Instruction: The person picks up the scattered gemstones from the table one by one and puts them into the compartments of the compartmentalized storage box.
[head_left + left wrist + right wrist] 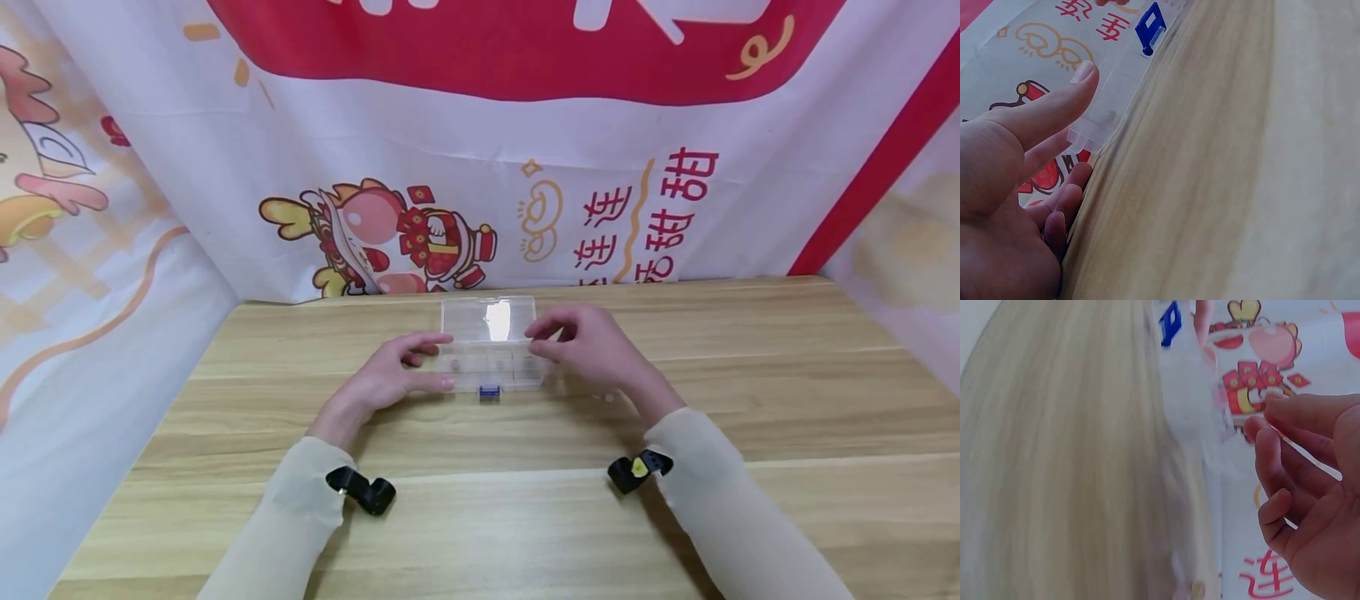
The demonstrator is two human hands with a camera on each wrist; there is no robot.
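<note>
A clear plastic compartment box (475, 364) with a blue latch (490, 392) lies on the table, its transparent lid (472, 319) raised at the back. My left hand (386, 371) holds the box's left end, thumb along the front and index finger behind. In the left wrist view the thumb (1063, 103) overlaps the front wall. Over the box's right end hovers my right hand (588, 342), fingers loosely bent. Thumb and index fingertips (1275, 397) are a little apart, with nothing visible between them. Small pieces (455, 364) show inside some compartments.
Several small pale pieces (606, 397) lie on the wooden table (480, 533) beside the right wrist; the right wrist view shows a tan one (1197, 589). A printed cloth (420, 125) stands behind the table and along its sides. Each wrist wears a black camera strap.
</note>
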